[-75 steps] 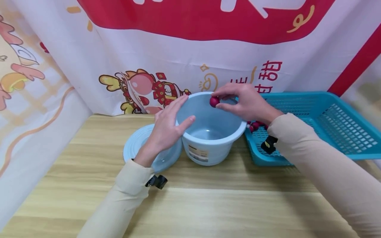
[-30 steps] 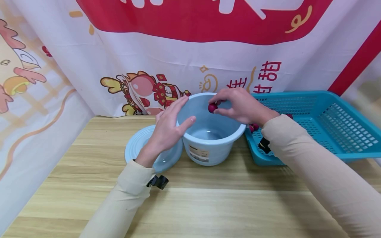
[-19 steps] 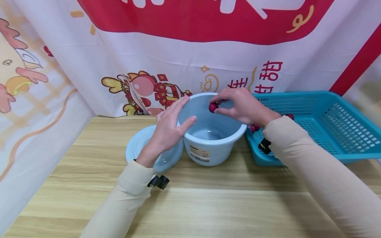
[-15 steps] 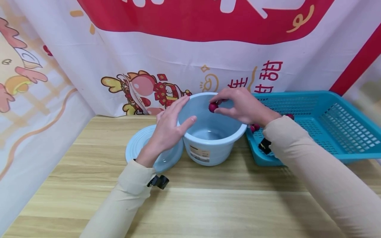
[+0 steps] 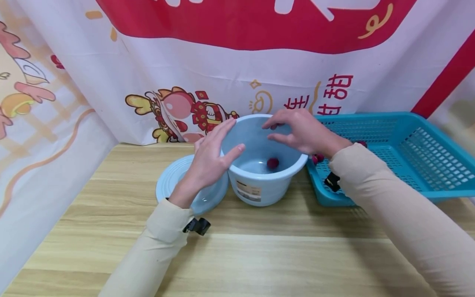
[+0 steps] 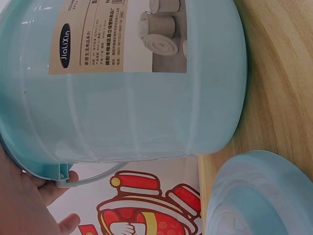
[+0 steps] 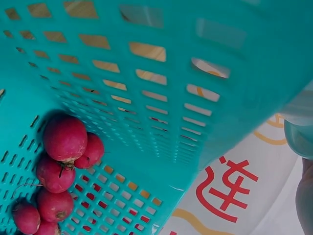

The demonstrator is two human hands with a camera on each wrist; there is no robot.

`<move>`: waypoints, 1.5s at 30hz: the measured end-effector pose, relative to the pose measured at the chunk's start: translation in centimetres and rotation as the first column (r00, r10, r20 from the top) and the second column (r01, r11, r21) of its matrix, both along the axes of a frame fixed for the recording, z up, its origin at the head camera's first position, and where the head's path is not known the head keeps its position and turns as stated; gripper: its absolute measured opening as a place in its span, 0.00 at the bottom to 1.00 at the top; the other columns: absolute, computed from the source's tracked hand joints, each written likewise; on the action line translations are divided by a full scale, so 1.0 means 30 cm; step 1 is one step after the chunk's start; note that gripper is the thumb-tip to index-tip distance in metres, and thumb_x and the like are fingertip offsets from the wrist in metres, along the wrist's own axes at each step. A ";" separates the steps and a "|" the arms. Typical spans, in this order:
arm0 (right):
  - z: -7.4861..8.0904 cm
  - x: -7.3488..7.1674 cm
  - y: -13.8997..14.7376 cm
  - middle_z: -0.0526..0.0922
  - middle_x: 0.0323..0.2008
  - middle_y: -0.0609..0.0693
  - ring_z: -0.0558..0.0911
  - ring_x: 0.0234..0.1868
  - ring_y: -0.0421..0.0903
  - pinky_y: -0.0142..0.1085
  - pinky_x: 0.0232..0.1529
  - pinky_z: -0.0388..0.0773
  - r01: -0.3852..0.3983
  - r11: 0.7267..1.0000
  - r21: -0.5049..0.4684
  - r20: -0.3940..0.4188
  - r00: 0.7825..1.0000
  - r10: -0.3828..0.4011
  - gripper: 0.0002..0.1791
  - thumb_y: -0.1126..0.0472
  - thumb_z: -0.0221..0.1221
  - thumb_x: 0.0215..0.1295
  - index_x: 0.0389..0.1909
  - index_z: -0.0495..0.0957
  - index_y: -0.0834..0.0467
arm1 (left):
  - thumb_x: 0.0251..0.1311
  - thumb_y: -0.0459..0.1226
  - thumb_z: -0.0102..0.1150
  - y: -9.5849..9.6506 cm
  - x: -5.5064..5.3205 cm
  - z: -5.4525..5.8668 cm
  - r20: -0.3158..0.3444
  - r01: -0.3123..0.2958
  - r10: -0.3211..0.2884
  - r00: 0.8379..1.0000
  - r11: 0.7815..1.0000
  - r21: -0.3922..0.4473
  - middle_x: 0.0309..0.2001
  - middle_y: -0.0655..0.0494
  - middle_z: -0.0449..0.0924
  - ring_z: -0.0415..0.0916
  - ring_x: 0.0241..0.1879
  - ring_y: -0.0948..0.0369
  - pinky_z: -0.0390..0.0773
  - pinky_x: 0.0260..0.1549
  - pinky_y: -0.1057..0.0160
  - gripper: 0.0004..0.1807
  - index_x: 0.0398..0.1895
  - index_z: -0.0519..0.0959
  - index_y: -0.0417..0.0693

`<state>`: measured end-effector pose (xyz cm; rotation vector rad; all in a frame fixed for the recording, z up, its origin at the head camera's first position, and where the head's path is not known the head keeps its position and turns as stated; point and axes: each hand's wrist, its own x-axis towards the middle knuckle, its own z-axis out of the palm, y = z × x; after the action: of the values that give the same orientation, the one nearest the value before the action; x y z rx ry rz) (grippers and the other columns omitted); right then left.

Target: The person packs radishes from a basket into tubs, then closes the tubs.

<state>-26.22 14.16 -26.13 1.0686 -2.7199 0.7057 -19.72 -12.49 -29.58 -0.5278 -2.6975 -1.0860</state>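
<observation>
A dark red radish [image 5: 273, 163] lies at the bottom of the light blue bucket [image 5: 276, 190]. Over the bucket's right side is my right hand [image 5: 302, 130], thumb and fingertips parted with nothing between them. My left hand [image 5: 213, 159] is at the left rim, its fingers extended along it and the thumb pointing over the opening. The left wrist view shows the labelled bucket wall [image 6: 122, 112] and a pale handle [image 6: 93, 179] by the left fingers [image 6: 46, 193]. Several radishes [image 7: 66, 138] are bunched inside the teal basket [image 7: 161, 169] in the right wrist view.
A light blue round lid [image 5: 171, 177] lies on the wooden table [image 5: 259, 264], left of the bucket and partly behind my left forearm. The teal slotted basket [image 5: 426, 194] stands right of the bucket, under my right forearm. A printed cloth [image 5: 222, 62] hangs behind.
My right hand has let go of the radish, which has dropped from between its fingertips to the bottom of the bucket. The left hand has stayed at the rim.
</observation>
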 end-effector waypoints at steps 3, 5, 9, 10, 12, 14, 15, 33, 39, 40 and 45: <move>-0.003 0.000 0.000 0.89 0.57 0.54 0.87 0.58 0.53 0.53 0.57 0.87 -0.006 1.000 -0.003 -0.007 1.000 0.006 0.21 0.59 0.75 0.64 0.58 0.87 0.55 | 0.72 0.59 0.52 0.000 0.000 0.001 0.000 -0.001 0.001 1.000 1.000 -0.003 0.86 0.58 0.55 0.55 0.83 0.51 0.44 0.77 0.30 0.42 0.85 0.58 0.59; -0.003 -0.001 0.000 0.89 0.56 0.54 0.87 0.58 0.53 0.53 0.57 0.86 -0.013 1.000 -0.009 -0.014 1.000 0.012 0.21 0.58 0.74 0.64 0.57 0.87 0.55 | 0.72 0.59 0.52 -0.002 -0.001 0.001 -0.002 -0.001 0.001 1.000 1.000 -0.005 0.86 0.58 0.55 0.55 0.84 0.51 0.43 0.77 0.30 0.42 0.85 0.59 0.59; -0.002 0.002 -0.002 0.90 0.55 0.54 0.87 0.57 0.53 0.54 0.57 0.87 -0.026 1.000 -0.013 -0.024 0.999 0.026 0.19 0.58 0.73 0.66 0.57 0.88 0.56 | 0.72 0.59 0.52 -0.004 -0.001 0.001 -0.004 -0.002 0.002 1.000 1.000 -0.003 0.86 0.57 0.55 0.55 0.84 0.51 0.43 0.77 0.29 0.41 0.85 0.59 0.59; -0.002 0.003 -0.001 0.90 0.55 0.54 0.87 0.57 0.53 0.54 0.57 0.87 -0.027 0.999 -0.016 -0.025 0.999 0.027 0.19 0.58 0.73 0.66 0.56 0.88 0.56 | 0.72 0.59 0.52 -0.004 -0.001 0.000 -0.004 -0.002 0.002 1.000 1.000 -0.001 0.86 0.57 0.55 0.55 0.84 0.52 0.43 0.77 0.29 0.41 0.85 0.59 0.59; -0.001 0.004 0.002 0.90 0.55 0.54 0.88 0.56 0.53 0.54 0.55 0.87 -0.027 0.999 -0.031 -0.027 0.999 0.026 0.18 0.59 0.73 0.66 0.56 0.88 0.56 | 0.72 0.59 0.52 -0.002 -0.001 0.000 -0.002 -0.001 0.001 1.000 1.000 0.001 0.86 0.58 0.55 0.55 0.84 0.52 0.42 0.77 0.30 0.41 0.85 0.59 0.60; -0.004 0.002 0.007 0.90 0.54 0.54 0.88 0.56 0.53 0.54 0.55 0.87 -0.026 0.998 -0.064 -0.024 0.999 0.024 0.19 0.59 0.74 0.65 0.56 0.88 0.55 | 0.72 0.59 0.52 -0.002 -0.003 -0.001 -0.001 -0.001 0.001 1.000 1.000 0.001 0.86 0.59 0.54 0.55 0.84 0.52 0.42 0.77 0.30 0.41 0.85 0.59 0.60; -0.006 0.001 0.009 0.90 0.54 0.54 0.88 0.55 0.53 0.54 0.55 0.87 -0.026 0.996 -0.080 -0.019 1.000 0.024 0.19 0.59 0.74 0.65 0.56 0.88 0.55 | 0.72 0.59 0.52 -0.002 -0.004 -0.002 0.000 0.000 0.000 1.000 1.000 -0.001 0.86 0.59 0.54 0.55 0.84 0.52 0.42 0.77 0.30 0.42 0.85 0.58 0.60; -0.018 -0.023 0.323 0.83 0.66 0.52 0.83 0.60 0.51 0.19 0.44 0.80 0.347 0.908 -0.235 0.226 0.928 -0.297 0.32 0.42 0.69 0.68 0.70 0.78 0.46 | 0.71 0.60 0.53 0.000 -0.003 -0.001 0.007 -0.007 0.007 1.000 1.000 0.006 0.86 0.60 0.54 0.55 0.84 0.53 0.42 0.78 0.30 0.42 0.86 0.57 0.63; -0.064 -0.068 0.417 0.82 0.66 0.59 0.83 0.61 0.59 0.44 0.53 0.88 0.387 0.918 -0.082 0.288 0.891 -0.350 0.32 0.47 0.71 0.68 0.71 0.78 0.51 | 0.71 0.60 0.53 -0.001 -0.003 -0.002 0.003 -0.005 0.005 1.000 1.000 0.013 0.86 0.58 0.55 0.55 0.84 0.53 0.42 0.78 0.30 0.42 0.85 0.58 0.63; -0.073 -0.074 0.428 0.82 0.66 0.60 0.82 0.62 0.60 0.50 0.55 0.88 0.390 0.918 -0.067 0.302 0.885 -0.354 0.32 0.49 0.71 0.68 0.71 0.78 0.52 | 0.71 0.60 0.53 -0.001 -0.002 -0.002 0.002 -0.005 0.005 1.000 1.000 0.013 0.86 0.58 0.55 0.55 0.84 0.52 0.42 0.78 0.30 0.42 0.85 0.58 0.63; -0.115 -0.104 0.468 0.79 0.69 0.63 0.79 0.65 0.64 0.62 0.62 0.81 0.412 0.911 -0.016 0.387 0.843 -0.374 0.33 0.50 0.70 0.69 0.72 0.76 0.53 | 0.71 0.60 0.53 -0.005 -0.001 0.000 0.001 0.000 0.000 1.000 1.000 0.016 0.86 0.57 0.55 0.55 0.84 0.52 0.43 0.77 0.30 0.42 0.85 0.58 0.62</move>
<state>-29.35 28.20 -29.57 0.3444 -3.0340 1.0426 -19.74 -12.62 -29.58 -0.5248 -2.6871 -1.1065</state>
